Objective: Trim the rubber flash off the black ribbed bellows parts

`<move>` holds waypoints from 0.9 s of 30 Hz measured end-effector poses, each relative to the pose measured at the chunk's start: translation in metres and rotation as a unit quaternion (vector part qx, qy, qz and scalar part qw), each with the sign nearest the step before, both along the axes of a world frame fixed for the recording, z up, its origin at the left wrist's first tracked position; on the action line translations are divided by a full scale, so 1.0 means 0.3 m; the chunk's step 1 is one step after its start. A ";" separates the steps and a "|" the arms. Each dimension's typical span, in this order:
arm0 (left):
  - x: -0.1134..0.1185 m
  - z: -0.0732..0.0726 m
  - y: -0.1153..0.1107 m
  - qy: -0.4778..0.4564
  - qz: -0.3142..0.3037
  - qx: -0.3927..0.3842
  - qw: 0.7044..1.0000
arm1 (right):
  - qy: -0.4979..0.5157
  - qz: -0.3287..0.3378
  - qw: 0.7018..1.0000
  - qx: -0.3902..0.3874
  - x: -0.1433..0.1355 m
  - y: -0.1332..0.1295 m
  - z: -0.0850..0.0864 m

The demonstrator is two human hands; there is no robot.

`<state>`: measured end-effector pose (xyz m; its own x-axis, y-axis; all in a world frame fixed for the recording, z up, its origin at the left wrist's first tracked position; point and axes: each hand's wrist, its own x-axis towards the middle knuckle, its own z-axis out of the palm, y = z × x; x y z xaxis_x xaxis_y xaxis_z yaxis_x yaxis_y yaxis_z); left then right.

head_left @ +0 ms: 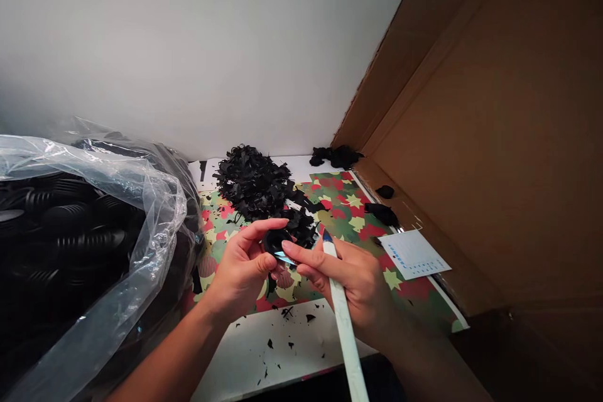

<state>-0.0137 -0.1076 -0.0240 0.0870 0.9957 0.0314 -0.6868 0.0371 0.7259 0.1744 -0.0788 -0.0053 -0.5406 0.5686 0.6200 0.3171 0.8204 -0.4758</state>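
Observation:
A round black rubber-like part (272, 240) is gripped between the thumb and fingers of my left hand (242, 264). My right hand (348, 273) is closed around a long white stick-like tool (343, 320) with a dark blue tip, which slants down toward the bottom edge. A small shiny blade (284, 257) shows at the black part, below my right fingertips. Both hands meet over a patterned red, green and yellow sheet (330, 195). Just beyond them lies a heap of black scraps (252, 179).
A clear plastic bag (164, 220) full of ribbed black parts (70, 217) stands at the left. Cardboard (494, 138) rises at the right, with a white printed card (414, 254) near its foot. Black pieces (342, 156) lie by the back wall; crumbs dot the white surface (245, 352).

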 end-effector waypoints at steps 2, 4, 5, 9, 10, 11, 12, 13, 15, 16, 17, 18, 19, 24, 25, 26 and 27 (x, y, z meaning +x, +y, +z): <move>0.001 -0.001 0.000 0.003 0.007 -0.004 1.000 | 0.004 -0.013 1.000 0.016 -0.008 -0.001 -0.007; 0.004 -0.001 -0.001 0.007 0.013 -0.001 1.000 | 0.014 -0.029 0.999 0.032 -0.016 -0.005 -0.014; 0.006 -0.001 -0.001 0.009 0.015 0.000 1.000 | 0.019 -0.036 0.998 0.038 -0.019 -0.007 -0.016; 0.014 0.007 -0.004 0.020 0.032 -0.014 0.999 | 0.011 -0.052 0.997 0.051 -0.024 -0.017 -0.017; 0.016 0.009 -0.005 0.023 0.036 -0.020 0.999 | 0.002 -0.055 0.997 0.055 -0.023 -0.020 -0.015; 0.017 0.011 -0.006 0.024 0.040 -0.025 0.999 | -0.006 -0.058 0.997 0.058 -0.022 -0.021 -0.012; 0.018 0.012 -0.006 0.025 0.044 -0.029 0.998 | -0.012 -0.058 0.996 0.061 -0.021 -0.023 -0.009; 0.019 0.013 -0.007 0.025 0.047 -0.030 0.998 | -0.015 -0.058 0.996 0.064 -0.020 -0.023 -0.006; 0.018 0.012 -0.007 0.026 0.053 -0.030 0.998 | -0.016 -0.053 0.996 0.069 -0.019 -0.023 0.001; 0.017 0.012 -0.007 0.029 0.054 -0.028 0.998 | -0.016 -0.052 0.996 0.071 -0.019 -0.023 0.004; 0.016 0.012 -0.006 0.032 0.054 -0.025 0.998 | -0.015 -0.053 0.996 0.072 -0.019 -0.022 0.007; 0.013 0.012 -0.006 0.036 0.053 -0.021 0.998 | -0.013 -0.054 0.996 0.071 -0.018 -0.022 0.009; 0.011 0.012 -0.005 0.042 0.051 -0.016 0.998 | -0.011 -0.057 0.996 0.068 -0.017 -0.021 0.011; -0.001 0.011 -0.003 0.056 0.044 0.010 0.997 | 0.014 -0.058 0.997 0.041 -0.003 -0.027 0.014; -0.002 0.011 -0.003 0.056 0.042 0.010 0.998 | 0.020 -0.055 0.998 0.038 0.001 -0.028 0.013; -0.003 0.010 -0.003 0.055 0.039 0.008 0.998 | 0.025 -0.052 0.998 0.035 0.004 -0.028 0.012; -0.003 0.010 -0.003 0.053 0.036 0.005 0.998 | 0.029 -0.048 0.998 0.032 0.008 -0.027 0.012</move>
<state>-0.0147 -0.1086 -0.0211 0.0194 0.9992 0.0350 -0.6061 -0.0161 0.7953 0.1768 -0.0869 -0.0018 -0.4481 0.5731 0.6861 0.3683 0.8177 -0.4425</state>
